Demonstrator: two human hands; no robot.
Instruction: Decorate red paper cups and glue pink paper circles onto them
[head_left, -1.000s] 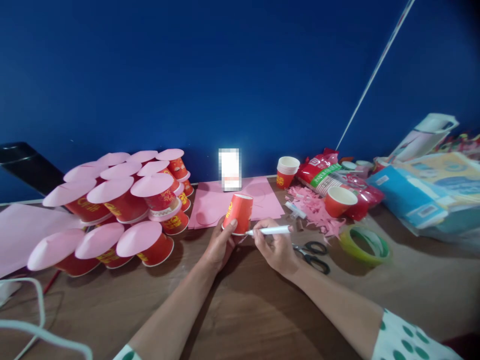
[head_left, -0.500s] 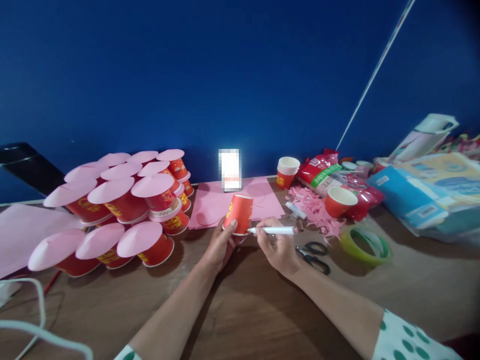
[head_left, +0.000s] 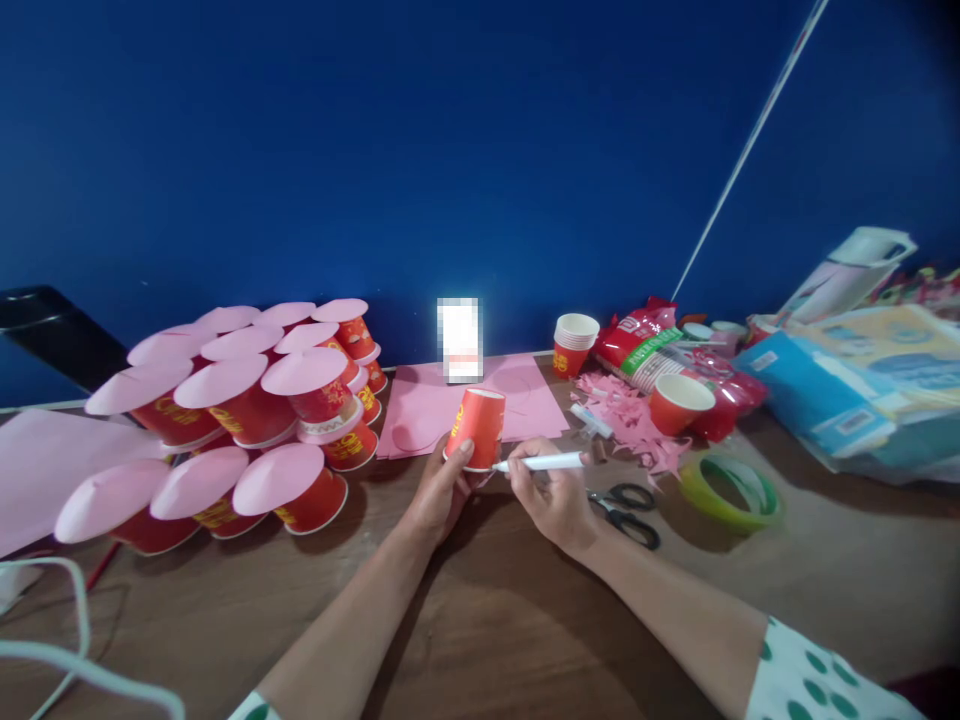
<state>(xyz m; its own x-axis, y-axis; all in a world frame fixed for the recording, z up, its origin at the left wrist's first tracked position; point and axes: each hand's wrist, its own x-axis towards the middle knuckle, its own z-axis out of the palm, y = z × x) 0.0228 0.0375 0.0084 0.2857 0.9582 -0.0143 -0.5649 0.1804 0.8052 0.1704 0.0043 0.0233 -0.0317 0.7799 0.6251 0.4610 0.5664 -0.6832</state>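
Note:
My left hand [head_left: 439, 490] is wrapped round an upside-down red paper cup [head_left: 478, 425], tilted a little, held just above the wooden table [head_left: 480, 620]. My right hand [head_left: 553, 495] pinches a white pen [head_left: 541, 462], its tip touching the cup's rim at the lower right. A sheet of pink paper [head_left: 435, 405] lies flat behind the cup.
A pile of red cups capped with pink paper discs [head_left: 240, 410] sits at the left. Black scissors [head_left: 626, 508], a green tape roll [head_left: 731, 488], pink paper scraps [head_left: 634, 415], an open red cup [head_left: 679, 400], a cup stack [head_left: 574, 342] and packets [head_left: 847, 385] lie at the right.
The pen in my right hand has shifted slightly along the cup's rim. The cup and my left hand have hardly moved.

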